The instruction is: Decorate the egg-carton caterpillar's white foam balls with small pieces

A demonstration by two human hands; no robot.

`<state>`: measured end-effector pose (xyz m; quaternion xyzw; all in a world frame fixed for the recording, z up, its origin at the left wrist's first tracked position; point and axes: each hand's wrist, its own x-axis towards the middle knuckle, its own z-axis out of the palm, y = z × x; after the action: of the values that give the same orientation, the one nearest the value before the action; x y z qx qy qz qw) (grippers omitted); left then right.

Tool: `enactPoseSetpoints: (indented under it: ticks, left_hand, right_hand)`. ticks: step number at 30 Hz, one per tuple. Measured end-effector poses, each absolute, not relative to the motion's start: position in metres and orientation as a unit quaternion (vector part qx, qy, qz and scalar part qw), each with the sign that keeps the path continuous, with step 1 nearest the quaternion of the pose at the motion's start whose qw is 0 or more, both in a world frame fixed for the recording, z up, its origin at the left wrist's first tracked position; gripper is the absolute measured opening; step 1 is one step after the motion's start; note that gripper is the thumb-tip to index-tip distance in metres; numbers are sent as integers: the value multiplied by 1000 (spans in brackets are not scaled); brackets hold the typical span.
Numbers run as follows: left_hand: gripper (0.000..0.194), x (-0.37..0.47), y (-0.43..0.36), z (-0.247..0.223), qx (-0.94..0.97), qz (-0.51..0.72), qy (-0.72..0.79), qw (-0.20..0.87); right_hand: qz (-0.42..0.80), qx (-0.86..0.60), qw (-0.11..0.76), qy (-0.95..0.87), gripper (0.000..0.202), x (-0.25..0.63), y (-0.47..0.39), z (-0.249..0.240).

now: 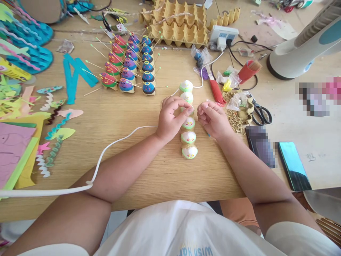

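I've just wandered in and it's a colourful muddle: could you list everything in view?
White-green cup strip: one, white with green edges, centre
Painted cup strips: three, red, purple, blue, beyond centre-left
Egg cartons: several pieces, tan, far centre
Ridged pieces: several, blue, far left
Flat strips: a few, teal, left
Paper sheets: several, pink, green, yellow, near left
Cut shapes: many, mixed, left
Power strip: one, white, far right of centre
Cable: one, white, crossing left arm
Scissors: one pair, black, right
Appliance: one, mostly white, far right
Phone: one, dark-edged, near right
Smaller scraps: too cluttered to count
Left hand: one, bare, at the strip's left
Right hand: one, bare, at its right
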<state>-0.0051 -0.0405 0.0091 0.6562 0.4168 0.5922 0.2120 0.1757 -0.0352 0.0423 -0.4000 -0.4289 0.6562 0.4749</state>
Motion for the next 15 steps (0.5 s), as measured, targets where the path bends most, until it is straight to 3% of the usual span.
enactPoseSetpoints:
  ticks: [7,15]
  left_hand:
    - [42,-4,-43,15,640,582,438,247]
    - [42,-5,-34,3,561,633,450,287]
  right_hand:
    - [661,-408,449,-442,56,177,-35,42]
    - [676,-392,477,-402,53,178,-34,45]
